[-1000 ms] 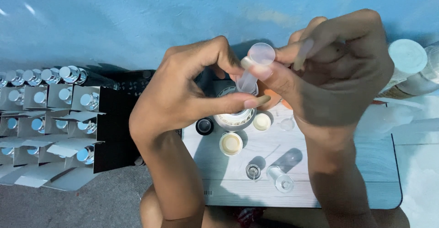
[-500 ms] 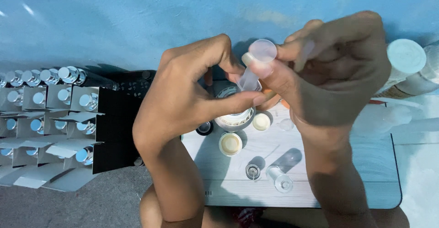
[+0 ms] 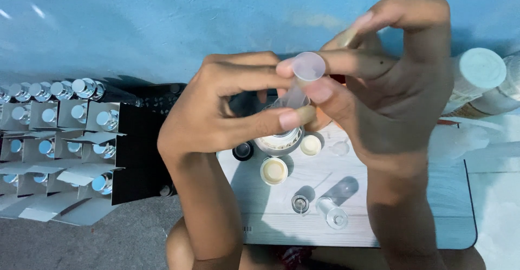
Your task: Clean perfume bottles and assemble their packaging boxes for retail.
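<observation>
I am looking down at my two hands, which are meeting above a small pale board [image 3: 444,216]. Between them I am holding a small clear plastic vial [image 3: 303,77], tilted, with its round open mouth facing up toward the camera. My right hand [image 3: 390,91] is pinching the vial near its rim between the thumb and the first finger, while the other fingers are curling above it. My left hand [image 3: 216,113] is closing on the lower part of the vial with the thumb and the fingertips, so the vial is sitting exactly where both hands are touching each other.

Directly under the vial, a round jar [image 3: 281,140] is standing on the board, partly hidden by my fingers. Just beside it, two cream caps [image 3: 274,171] and one small black cap [image 3: 242,151] are lying. Nearer to me, two small clear bottles [image 3: 331,213] are resting on the board, well apart from the hands. At the left, rows of open grey cartons [image 3: 54,140] are holding bottles with silver tops. At the far right, a white cylinder container [image 3: 476,75] is lying.
</observation>
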